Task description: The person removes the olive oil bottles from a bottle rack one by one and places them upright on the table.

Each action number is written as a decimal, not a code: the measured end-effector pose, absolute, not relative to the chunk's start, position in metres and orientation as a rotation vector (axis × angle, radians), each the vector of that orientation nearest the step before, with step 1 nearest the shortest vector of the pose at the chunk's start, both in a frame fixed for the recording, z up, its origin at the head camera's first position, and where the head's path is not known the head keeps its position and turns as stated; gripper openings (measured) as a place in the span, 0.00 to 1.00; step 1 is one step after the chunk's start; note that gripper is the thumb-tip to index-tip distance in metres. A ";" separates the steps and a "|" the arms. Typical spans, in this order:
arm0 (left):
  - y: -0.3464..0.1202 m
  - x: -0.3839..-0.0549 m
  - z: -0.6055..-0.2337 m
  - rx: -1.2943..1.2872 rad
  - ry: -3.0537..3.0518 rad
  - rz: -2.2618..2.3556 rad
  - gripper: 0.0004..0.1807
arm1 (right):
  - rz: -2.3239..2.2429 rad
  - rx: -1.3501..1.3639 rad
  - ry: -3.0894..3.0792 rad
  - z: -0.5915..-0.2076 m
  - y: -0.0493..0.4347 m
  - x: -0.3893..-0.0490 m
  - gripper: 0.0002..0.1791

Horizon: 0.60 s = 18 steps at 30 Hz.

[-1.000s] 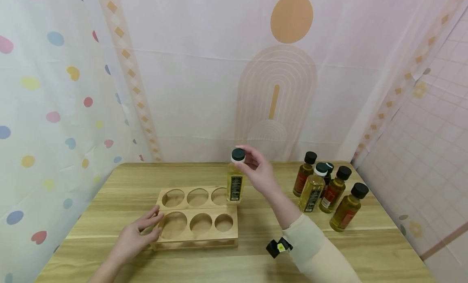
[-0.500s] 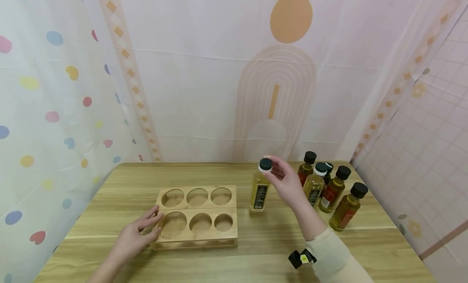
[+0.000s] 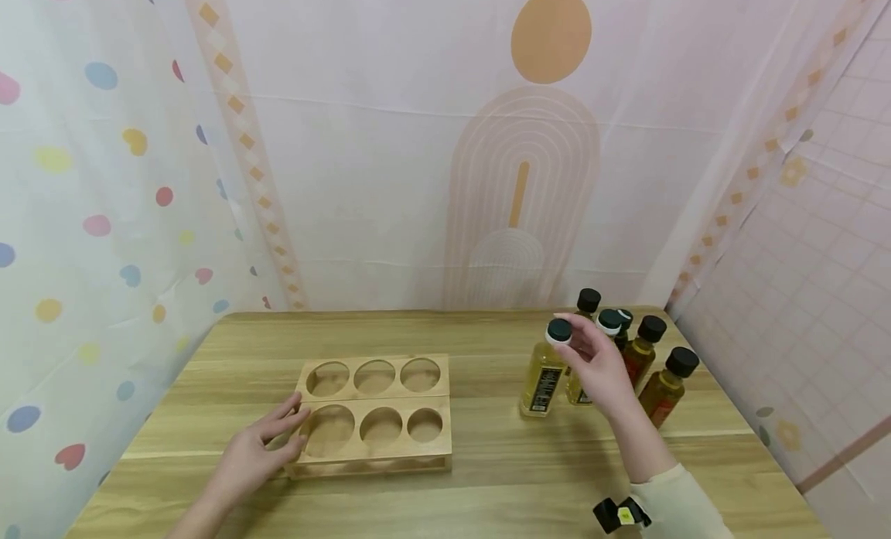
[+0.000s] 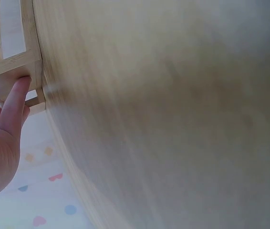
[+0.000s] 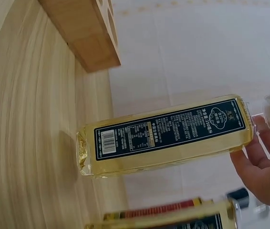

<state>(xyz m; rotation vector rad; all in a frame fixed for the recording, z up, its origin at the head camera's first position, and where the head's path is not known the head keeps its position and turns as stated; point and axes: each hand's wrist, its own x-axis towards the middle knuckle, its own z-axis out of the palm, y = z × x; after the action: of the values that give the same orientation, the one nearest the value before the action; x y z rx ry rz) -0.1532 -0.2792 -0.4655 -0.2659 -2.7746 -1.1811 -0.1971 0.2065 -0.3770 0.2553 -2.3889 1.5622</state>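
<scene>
My right hand (image 3: 599, 361) holds a clear bottle of pale yellow oil (image 3: 544, 380) by its neck, thumb and fingers round it just under the dark green cap. The bottle leans slightly, its base close over the table; its black label with a barcode faces the camera in the right wrist view. My left hand (image 3: 261, 446) rests its fingertips against the left end of a two-tier wooden rack (image 3: 369, 455) with round holes. In the left wrist view, a finger (image 4: 15, 107) touches the end panel. The rack's holes have no bottles in them.
Several bottles stand at the right of the table: a similar green-capped oil bottle (image 3: 578, 392), partly hidden, and darker oil bottles with black caps, such as the nearest one (image 3: 664, 392). A curtain (image 3: 390, 175) hangs behind the table's back edge.
My right hand has carried the oil bottle from the back right hole of the rack rightwards, close to the other bottles. The left hand has stayed at the rack.
</scene>
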 end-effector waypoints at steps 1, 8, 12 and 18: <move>-0.279 -0.153 -0.465 -0.262 -2.778 -1.178 0.25 | 1.551 0.251 -2.393 -0.377 0.210 -0.196 0.22; -0.280 -0.152 -0.466 -0.255 -2.789 -1.165 0.25 | 1.495 0.204 -2.402 -0.382 0.235 -0.183 0.22; -0.280 -0.152 -0.466 -0.250 -2.786 -1.151 0.25 | 1.480 0.216 -2.375 -0.384 0.246 -0.177 0.23; -0.282 -0.151 -0.466 -0.246 -2.787 -1.157 0.25 | 1.447 0.203 -2.361 -0.388 0.258 -0.171 0.22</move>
<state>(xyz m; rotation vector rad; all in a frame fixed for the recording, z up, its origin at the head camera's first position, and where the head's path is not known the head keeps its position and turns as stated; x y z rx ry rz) -0.1510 -0.2816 -0.4656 -0.2463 -2.7866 -1.1566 -0.1708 0.2584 -0.3882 0.2030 -2.3609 1.4468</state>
